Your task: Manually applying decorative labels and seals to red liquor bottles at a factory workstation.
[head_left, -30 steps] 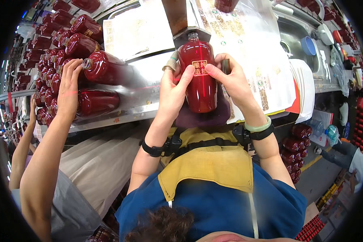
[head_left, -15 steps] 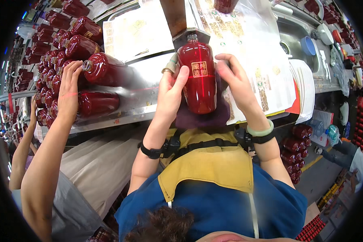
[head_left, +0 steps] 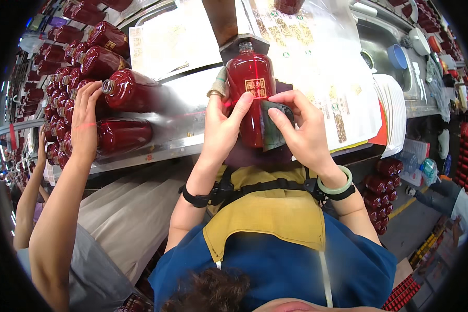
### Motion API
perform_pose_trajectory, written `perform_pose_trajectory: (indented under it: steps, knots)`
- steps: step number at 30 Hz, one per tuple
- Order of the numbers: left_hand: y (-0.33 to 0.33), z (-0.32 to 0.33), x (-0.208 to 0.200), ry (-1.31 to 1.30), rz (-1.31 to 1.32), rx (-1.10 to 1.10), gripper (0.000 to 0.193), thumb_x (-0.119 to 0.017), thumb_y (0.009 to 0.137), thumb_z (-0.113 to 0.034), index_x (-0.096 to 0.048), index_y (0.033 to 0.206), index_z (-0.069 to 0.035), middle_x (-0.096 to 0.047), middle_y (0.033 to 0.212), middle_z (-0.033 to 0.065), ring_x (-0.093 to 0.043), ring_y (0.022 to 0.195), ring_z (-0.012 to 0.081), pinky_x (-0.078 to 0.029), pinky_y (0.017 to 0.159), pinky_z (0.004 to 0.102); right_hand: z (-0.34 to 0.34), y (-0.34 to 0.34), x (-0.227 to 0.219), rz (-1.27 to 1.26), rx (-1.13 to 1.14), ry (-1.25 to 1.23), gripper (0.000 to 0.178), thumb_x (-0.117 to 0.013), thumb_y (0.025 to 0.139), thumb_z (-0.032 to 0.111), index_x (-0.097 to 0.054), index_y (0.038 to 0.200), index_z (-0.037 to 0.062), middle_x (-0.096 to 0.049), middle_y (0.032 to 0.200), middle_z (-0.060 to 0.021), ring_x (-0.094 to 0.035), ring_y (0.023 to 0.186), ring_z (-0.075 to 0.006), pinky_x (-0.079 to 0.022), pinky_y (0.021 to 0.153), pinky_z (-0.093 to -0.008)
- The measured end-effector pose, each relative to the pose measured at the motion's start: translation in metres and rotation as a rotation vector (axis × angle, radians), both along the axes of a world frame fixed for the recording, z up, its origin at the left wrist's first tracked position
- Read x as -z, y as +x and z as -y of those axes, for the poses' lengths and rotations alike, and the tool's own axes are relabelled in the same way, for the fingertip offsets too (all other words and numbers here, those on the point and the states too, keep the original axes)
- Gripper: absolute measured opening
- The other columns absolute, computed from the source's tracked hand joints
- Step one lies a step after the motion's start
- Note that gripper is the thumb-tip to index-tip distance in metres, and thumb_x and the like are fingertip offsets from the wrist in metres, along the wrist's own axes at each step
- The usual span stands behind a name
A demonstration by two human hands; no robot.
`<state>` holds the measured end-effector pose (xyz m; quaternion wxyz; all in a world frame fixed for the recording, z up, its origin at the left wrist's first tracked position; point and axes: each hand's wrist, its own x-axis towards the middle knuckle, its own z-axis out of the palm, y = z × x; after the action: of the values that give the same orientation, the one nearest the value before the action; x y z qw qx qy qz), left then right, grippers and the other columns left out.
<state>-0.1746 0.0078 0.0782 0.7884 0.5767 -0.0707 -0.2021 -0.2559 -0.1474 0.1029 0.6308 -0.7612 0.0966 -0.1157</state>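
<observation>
Red glass bottle (head_left: 250,99) with its small square gold label stands upright at the steel worktop (head_left: 182,112) edge, left hand (head_left: 223,127) gripping its side, right hand (head_left: 296,130) pinching a dark pad; steady, even pressure seems wise.

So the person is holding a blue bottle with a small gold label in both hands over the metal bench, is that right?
Not quite: the bottle is dark red, not blue. The head view shows it held between the left hand and the right hand over the metal bench, its small gold label facing the camera.
</observation>
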Motion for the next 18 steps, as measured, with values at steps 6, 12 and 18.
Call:
perform_pose_trajectory:
  steps: [6, 12, 18]
  knots:
    - [0.000, -0.001, -0.001, 0.036, 0.008, 0.001, 0.057, -0.067, 0.101, -0.013, -0.041, 0.149, 0.003, -0.060, 0.139, 0.0142, -0.060, 0.122, 0.0178, -0.049, 0.104, 0.0340, -0.002, 0.000, -0.006, -0.005, 0.015, -0.057, 0.017, -0.072, 0.091, 0.002, -0.066, 0.106, -0.0016, -0.070, 0.096, -0.0124, -0.070, 0.088, -0.0197, -0.054, 0.080, -0.0320]
    - [-0.001, 0.002, -0.005, 0.034, 0.008, -0.008, 0.056, -0.067, 0.101, -0.013, -0.042, 0.148, 0.003, -0.060, 0.138, 0.0139, -0.061, 0.122, 0.0176, -0.049, 0.104, 0.0338, -0.002, 0.003, -0.011, 0.015, 0.021, -0.192, 0.016, -0.073, 0.089, 0.002, -0.067, 0.104, -0.0020, -0.070, 0.095, -0.0136, -0.070, 0.089, -0.0237, -0.055, 0.080, -0.0333]
    - [0.001, 0.000, -0.002, 0.057, 0.030, 0.000, 0.058, -0.067, 0.101, -0.013, -0.040, 0.150, 0.003, -0.059, 0.139, 0.0137, -0.061, 0.121, 0.0180, -0.049, 0.104, 0.0343, 0.007, 0.006, -0.002, 0.058, 0.013, -0.003, 0.017, -0.070, 0.092, 0.002, -0.070, 0.109, -0.0008, -0.070, 0.095, -0.0119, -0.069, 0.089, -0.0209, -0.053, 0.081, -0.0300]
